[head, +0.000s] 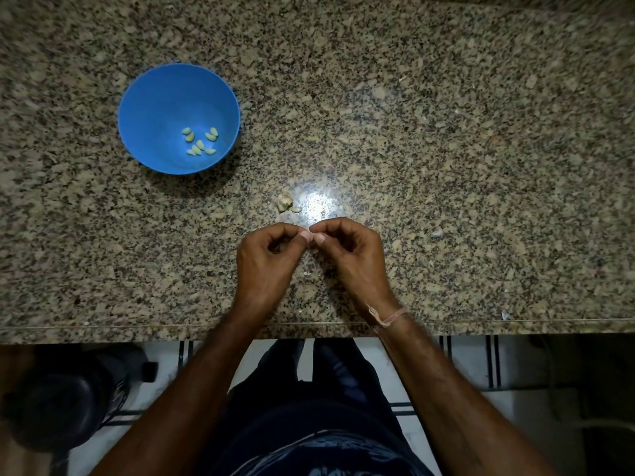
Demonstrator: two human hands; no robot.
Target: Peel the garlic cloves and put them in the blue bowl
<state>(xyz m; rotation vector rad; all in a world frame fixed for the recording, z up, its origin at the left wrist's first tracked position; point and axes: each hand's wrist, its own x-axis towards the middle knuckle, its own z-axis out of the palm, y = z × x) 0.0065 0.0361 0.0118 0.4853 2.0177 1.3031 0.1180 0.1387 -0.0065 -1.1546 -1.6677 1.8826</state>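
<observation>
A blue bowl (pixel 154 97) stands on the granite counter at the left, with several pale peeled garlic cloves (pixel 200 141) lying in its bottom. A small clump of unpeeled garlic (pixel 285 202) lies on the counter just beyond my hands. My left hand (pixel 268 259) and my right hand (pixel 350 252) meet at the fingertips over the counter's middle, pinching something tiny between thumbs and forefingers. It is almost wholly hidden by the fingers; it looks like a garlic clove.
The speckled granite counter (pixel 446 149) stretches wide to the right, with a few scraps of garlic skin (pixel 437 234) on it. Its front edge (pixel 137 326) runs across below my wrists. A dark round object (pixel 65 407) stands on the floor at lower left.
</observation>
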